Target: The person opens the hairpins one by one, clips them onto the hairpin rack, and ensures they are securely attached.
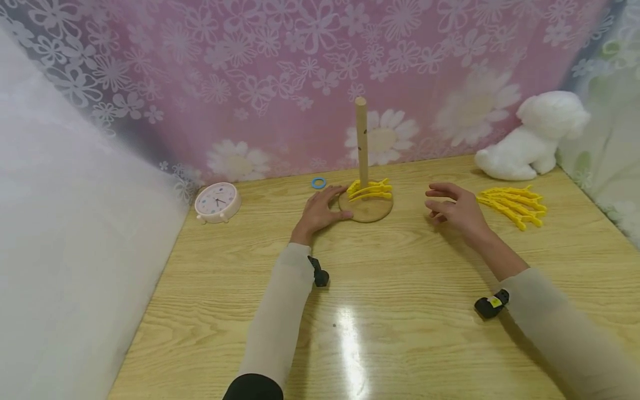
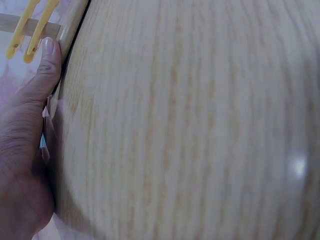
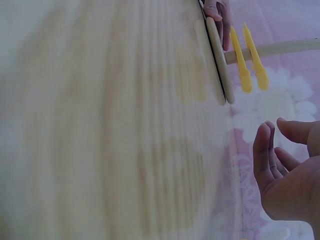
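Note:
A round wooden base (image 1: pixel 369 213) carries an upright wooden post (image 1: pixel 362 141). Around the foot of the post lie yellow plastic pieces (image 1: pixel 371 195) with forked ends; two show side by side on the post in the right wrist view. My left hand (image 1: pixel 317 214) grips the base at its left side, thumb along the front edge and fingers toward the back. To the right of the stand, my right hand (image 1: pixel 459 210) hovers with loosely bent fingers and nothing between them. Just beyond it, several more yellow forked pieces (image 1: pixel 520 203) lie fanned out on the table.
A blue ring (image 1: pixel 318 183) lies behind my left hand, near the flowered backdrop (image 1: pixel 280 83). At the left stands a pink alarm clock (image 1: pixel 218 202). A white plush dog (image 1: pixel 535 139) sits in the back right corner of the wooden table (image 1: pixel 400 311).

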